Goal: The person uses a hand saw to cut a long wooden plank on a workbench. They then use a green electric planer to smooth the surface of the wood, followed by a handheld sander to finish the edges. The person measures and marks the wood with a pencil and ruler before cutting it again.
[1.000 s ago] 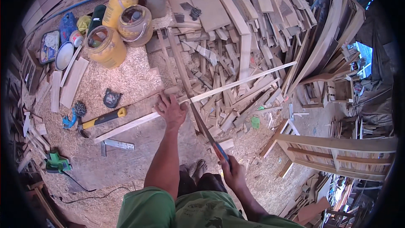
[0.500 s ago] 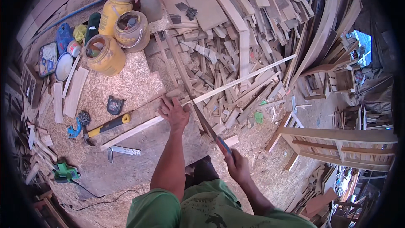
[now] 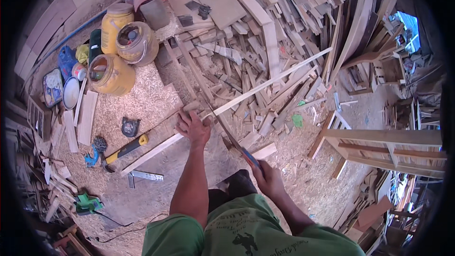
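A long, thin wooden strip (image 3: 277, 85) lies slanting across the sawdust-covered work board (image 3: 156, 199), its far right part reaching out over scrap wood. My left hand (image 3: 193, 129) bears down on the strip, fingers spread and bent over it, thumb close to the saw. In my right hand (image 3: 268, 178) is the handle of a handsaw (image 3: 231, 134), fingers wrapped round it. The blade crosses the strip just right of my left thumb; how deep it sits cannot be made out. Left of my left hand lie a yellow-and-black hammer (image 3: 127, 149) and a metal try square (image 3: 148, 176).
Yellow plastic jars (image 3: 112, 78) stand at the back left, with a dark tape measure (image 3: 130, 126) nearer. A green power tool (image 3: 88, 204) with a cord lies at front left. Scrap wood (image 3: 256, 66) is heaped beyond the board; a wooden frame (image 3: 379, 137) stands right.
My right hand has pushed the saw forward, bringing its handle closer to the strip. My left hand stays on the strip. The whole view has shifted slightly.
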`<state>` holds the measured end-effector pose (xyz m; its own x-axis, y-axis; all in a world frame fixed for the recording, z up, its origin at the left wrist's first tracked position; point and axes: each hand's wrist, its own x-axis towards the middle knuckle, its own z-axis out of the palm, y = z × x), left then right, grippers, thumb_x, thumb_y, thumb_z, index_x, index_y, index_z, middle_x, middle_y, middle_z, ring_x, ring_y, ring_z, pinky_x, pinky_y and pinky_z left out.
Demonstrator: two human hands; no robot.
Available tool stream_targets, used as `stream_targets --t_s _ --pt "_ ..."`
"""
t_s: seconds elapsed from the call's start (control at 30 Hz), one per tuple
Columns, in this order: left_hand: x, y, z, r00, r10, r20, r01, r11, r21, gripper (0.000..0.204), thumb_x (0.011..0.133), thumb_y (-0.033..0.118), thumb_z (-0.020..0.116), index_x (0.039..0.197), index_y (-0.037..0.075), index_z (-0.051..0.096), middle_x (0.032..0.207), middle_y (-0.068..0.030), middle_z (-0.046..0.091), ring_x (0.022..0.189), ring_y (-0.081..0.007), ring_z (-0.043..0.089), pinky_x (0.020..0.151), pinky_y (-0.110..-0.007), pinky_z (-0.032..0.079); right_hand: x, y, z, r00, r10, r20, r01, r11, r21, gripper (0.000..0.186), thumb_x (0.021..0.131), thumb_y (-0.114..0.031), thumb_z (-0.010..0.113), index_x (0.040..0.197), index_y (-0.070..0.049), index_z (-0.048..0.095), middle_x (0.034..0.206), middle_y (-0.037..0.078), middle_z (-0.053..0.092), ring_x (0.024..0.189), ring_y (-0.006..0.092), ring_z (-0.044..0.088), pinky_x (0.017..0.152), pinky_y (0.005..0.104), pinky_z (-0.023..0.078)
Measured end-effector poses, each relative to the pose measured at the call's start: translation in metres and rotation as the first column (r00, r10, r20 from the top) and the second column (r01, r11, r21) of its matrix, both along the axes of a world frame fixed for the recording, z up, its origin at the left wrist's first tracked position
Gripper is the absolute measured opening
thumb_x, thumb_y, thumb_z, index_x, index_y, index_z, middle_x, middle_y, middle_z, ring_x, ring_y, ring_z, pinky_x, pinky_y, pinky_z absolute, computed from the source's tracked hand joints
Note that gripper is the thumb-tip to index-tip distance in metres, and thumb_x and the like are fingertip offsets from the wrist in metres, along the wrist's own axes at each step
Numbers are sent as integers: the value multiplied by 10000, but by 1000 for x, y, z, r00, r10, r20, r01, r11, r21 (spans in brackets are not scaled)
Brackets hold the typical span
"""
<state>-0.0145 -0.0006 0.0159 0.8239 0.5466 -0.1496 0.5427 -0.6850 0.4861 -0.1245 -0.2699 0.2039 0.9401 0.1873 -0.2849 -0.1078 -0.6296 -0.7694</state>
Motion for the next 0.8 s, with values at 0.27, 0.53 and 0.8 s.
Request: stream_targets --t_s 0.27,0.53,0.8 --pt "5 1 9 999 -2 -37 1 1000 -18 738 880 457 844 1433 126 485 1820 -227 110 1677 -485 47 1278 -753 13 32 22 -35 1000 -8 8 8 999 39 325 1110 -331 635 1219 -30 687 716 236 694 687 463 726 636 537 556" --pt "5 1 5 999 -21 -45 22 1000 16 731 902 488 832 1443 143 481 1813 -229 126 1673 -490 51 1273 -755 22 17 3 -24 996 -36 -85 39 999 31 365 1106 -370 628 1269 -49 687 748 267 694 744 505 723 646 581 549" --pt "5 0 -5 999 -20 -29 21 998 55 726 895 503 823 1468 179 518 1798 -238 167 1661 -483 89 1257 -749 73 37 22 -74 992 -100 -81 109 986 122 387 1112 -395 613 1286 -58 691 789 261 700 746 475 734 670 552 552"
